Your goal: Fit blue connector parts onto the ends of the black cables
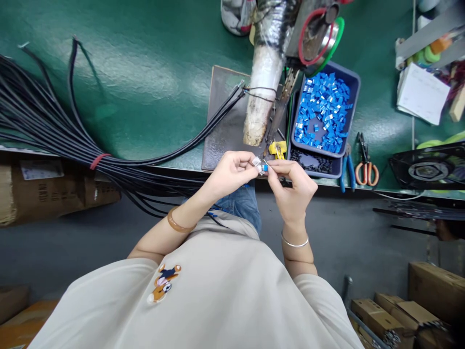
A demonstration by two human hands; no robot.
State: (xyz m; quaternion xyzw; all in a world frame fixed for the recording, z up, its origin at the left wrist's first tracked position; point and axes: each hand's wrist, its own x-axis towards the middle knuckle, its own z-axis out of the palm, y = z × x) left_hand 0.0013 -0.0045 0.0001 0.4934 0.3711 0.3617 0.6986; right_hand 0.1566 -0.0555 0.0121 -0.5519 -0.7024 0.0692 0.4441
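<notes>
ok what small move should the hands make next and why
Perhaps turn the blue piece slightly as a check: it sits between the fingertips of the left hand and right hand, beside a pale piece, and whether the pieces join is too small to tell.

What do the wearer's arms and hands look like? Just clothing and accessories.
Left hand and right hand are both ungloved. Left forearm: smooth amber-brown bangle. Right wrist: thin silver bangle. Short, loose, plain off-white T-shirt sleeves; forearms bare.
</notes>
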